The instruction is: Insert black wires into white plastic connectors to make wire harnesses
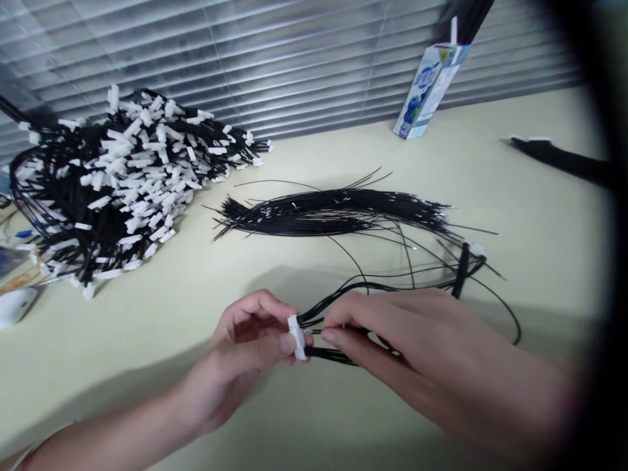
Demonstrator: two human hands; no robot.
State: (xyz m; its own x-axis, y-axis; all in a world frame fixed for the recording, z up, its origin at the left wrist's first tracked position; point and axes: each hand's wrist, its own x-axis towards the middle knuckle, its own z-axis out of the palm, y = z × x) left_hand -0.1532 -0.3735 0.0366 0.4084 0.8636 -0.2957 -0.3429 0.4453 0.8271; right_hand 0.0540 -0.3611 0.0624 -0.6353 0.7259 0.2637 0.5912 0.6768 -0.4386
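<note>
Pinched between the thumb and fingers of my left hand (245,353) is a white plastic connector (297,338). Several black wires (333,297) run out of its right side. Close beside it, my right hand (407,347) has thumb and forefinger pressed together on a thin black wire (316,331), whose end is at the connector's face; I cannot tell whether it sits inside. The wires continue under and past my right hand to a second white connector (475,250) on the table. Behind both hands lies a loose bundle of black wires (338,209) with small metal ends.
A big heap of black cables with white connectors (142,170) fills the back left. A white computer mouse (17,306) lies at the left edge. A drink carton with a straw (426,95) stands near the blinds (294,59). A dark strap-like object (554,154) lies far right.
</note>
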